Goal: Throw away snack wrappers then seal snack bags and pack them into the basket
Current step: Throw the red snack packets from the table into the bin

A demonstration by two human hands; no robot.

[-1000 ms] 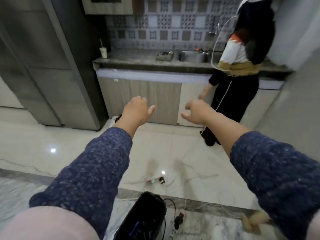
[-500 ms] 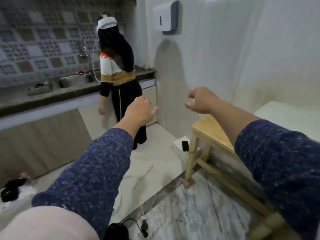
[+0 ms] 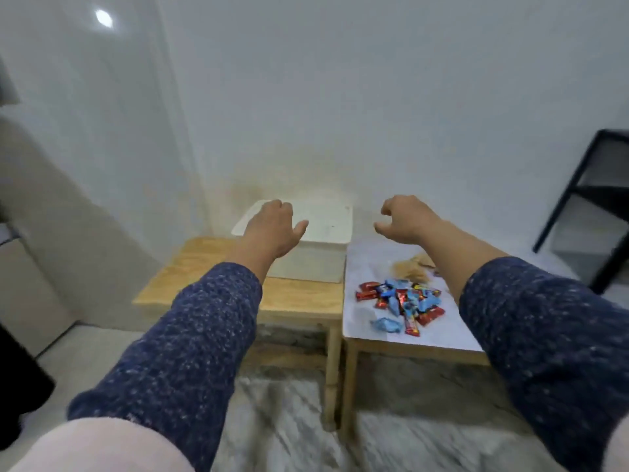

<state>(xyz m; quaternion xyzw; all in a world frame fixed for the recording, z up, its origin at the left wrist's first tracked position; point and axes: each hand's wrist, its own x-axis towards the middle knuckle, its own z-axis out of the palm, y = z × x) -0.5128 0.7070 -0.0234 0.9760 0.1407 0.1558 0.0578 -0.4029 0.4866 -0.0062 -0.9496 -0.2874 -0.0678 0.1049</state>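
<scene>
Head view now faces a white wall with two low tables pushed side by side, where half a second ago it showed a kitchen counter, a standing person in dark clothes and only the corner of the wooden table (image 3: 204, 267). That person, the sink and the wall dispenser are gone from sight. Both arms reach forward as before, in the same speckled navy sleeves.

On the wooden table stands a white bin (image 3: 326, 229), at the end that meets the white-topped table (image 3: 360, 264). The left hand (image 3: 272, 229) hangs in front of the bin's near-left corner, fingers curled downward and thumb spread, holding nothing. The right hand (image 3: 405, 219) hovers to the right of the bin, above the far end of the white-topped table, fingers loosely bent and empty.

The snack wrappers (image 3: 401, 301), a heap of red and light-blue pieces, lie on the white-topped table, in front of and to the right of the bin; one blue wrapper (image 3: 386, 324) lies apart at the heap's near edge. Just behind the heap, toward the wall, sits a tan crumbly pile (image 3: 412, 269). Printing on the wrappers is too blurred to read. A black metal frame (image 3: 585, 199) stands far right of the bin.
</scene>
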